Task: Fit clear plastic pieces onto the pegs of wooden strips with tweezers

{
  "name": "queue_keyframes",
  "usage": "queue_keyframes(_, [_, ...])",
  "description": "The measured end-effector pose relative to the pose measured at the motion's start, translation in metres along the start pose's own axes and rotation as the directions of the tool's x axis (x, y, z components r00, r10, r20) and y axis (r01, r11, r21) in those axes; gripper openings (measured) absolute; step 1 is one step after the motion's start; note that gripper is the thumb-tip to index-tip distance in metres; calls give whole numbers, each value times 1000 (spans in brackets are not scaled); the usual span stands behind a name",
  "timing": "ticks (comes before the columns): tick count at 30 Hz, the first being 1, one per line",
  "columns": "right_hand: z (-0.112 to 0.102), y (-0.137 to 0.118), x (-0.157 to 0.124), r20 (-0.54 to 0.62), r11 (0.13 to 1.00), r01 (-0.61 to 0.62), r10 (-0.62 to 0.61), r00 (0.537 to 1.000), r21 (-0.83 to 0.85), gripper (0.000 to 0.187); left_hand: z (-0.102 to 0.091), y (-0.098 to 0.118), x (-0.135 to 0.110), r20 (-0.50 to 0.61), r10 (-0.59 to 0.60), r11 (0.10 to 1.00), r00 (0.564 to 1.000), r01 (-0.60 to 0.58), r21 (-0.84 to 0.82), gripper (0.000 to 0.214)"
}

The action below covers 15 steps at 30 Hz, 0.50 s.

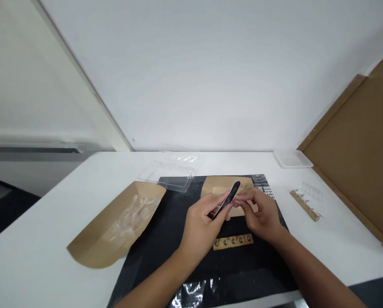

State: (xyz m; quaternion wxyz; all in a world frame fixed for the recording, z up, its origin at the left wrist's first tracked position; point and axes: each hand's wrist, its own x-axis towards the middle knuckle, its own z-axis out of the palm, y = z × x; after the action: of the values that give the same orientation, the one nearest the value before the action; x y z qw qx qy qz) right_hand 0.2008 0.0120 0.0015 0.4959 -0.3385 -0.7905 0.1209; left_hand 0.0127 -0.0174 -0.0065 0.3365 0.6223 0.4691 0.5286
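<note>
My left hand (207, 220) is closed on a slim black nail file (231, 194) with a rounded tip and pale edge, held tilted up to the right. Close beside the file, my right hand (258, 211) has its fingers pinched together; whatever they hold is too small or hidden to make out. Below both hands, a brown strip with several round metal studs (233, 242) lies on the black plastic sheet (166, 252). Behind the hands a brown paper piece (212, 184) lies partly covered by them.
To the left rests a brown paper sleeve (95, 233) with clear plastic pieces (130, 220) on it. Clear plastic lids (166, 173) lie farther back. On the right are another studded strip (305, 206), a shallow translucent tray (292, 159) and an upright cardboard panel (358, 149).
</note>
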Motion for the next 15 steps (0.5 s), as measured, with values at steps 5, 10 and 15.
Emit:
queue_keyframes(5, [-2,8,1,16,985,41,-39,999,-165,12,-1,5,3,152,-19,996,988,32,-87,39])
queue_keyframes(10, [-7,11,3,71,978,70,-57,996,-196,12,-4,8,3,236,-78,988,969,107,-111,43])
queue_keyframes(15, [-5,9,5,140,959,165,-136,981,-229,15,-1,4,2,194,-78,994,978,91,-63,36])
